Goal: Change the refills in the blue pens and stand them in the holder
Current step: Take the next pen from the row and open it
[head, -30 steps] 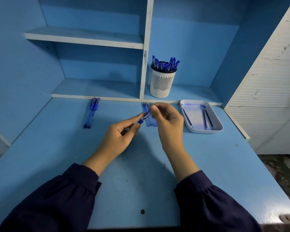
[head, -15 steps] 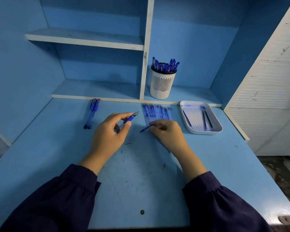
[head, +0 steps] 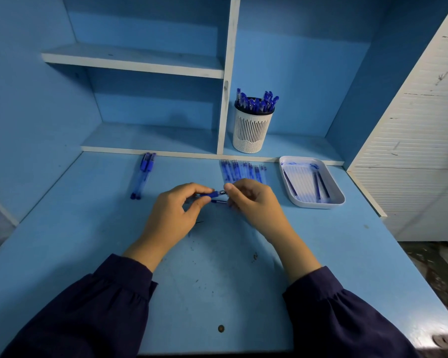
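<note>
At the middle of the desk (head: 217,280), both grips meet over one blue pen (head: 212,194). The left grip (head: 175,215) is curled round the pen's barrel, with thumb and forefinger by the blue rubber section, and the metal tip points right. The right grip (head: 256,202) pinches that tip between thumb and forefinger. Just below the pen a thin refill (head: 219,202) runs from under the right fingers toward the left thumb — which fingers hold it I cannot tell.

Just beyond the right grip a row of refills (head: 243,171) lies side by side on the desk, their near ends hidden by the knuckles. To the right of the row sits a white tray (head: 339,200) with a few thin blue sticks in it. On the low shelf (head: 150,138) at the far side stands the white slotted holder (head: 251,130), just right of the upright divider — blue capped pens (head: 256,102) stand in it. Two more pens (head: 142,174) lie together at the far left of the desk, well apart from the grips. Dark sleeves (head: 101,306) cover both forearms.
</note>
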Available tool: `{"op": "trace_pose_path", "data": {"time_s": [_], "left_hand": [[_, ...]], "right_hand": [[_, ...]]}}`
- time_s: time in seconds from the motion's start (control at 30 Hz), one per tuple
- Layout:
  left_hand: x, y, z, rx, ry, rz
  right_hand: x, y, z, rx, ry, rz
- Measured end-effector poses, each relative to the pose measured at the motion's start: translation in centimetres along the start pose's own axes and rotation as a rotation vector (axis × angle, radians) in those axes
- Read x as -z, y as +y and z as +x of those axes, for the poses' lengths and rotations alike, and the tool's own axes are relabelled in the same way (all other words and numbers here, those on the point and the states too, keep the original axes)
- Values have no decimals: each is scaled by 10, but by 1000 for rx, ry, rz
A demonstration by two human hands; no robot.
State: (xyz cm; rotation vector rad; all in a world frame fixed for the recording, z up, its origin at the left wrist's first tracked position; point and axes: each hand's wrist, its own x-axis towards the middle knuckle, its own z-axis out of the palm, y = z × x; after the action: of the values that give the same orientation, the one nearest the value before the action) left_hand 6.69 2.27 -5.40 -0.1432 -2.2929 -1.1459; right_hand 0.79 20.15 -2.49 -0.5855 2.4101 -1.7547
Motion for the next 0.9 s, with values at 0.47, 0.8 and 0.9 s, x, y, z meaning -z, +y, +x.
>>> {"op": "trace_pose_path", "data": {"time_s": [0.47,0.8,0.9], "left_hand": [[0,-3,-1,-31,9,-12],[1,-1,0,-40,7,-8],[1,0,0,-47,2,4]], "right_hand": [[1,-2,-4,105,-27,-14],[1,-2,-4,137,-47,16],[1,-3,-4,96,-63,98]]}}
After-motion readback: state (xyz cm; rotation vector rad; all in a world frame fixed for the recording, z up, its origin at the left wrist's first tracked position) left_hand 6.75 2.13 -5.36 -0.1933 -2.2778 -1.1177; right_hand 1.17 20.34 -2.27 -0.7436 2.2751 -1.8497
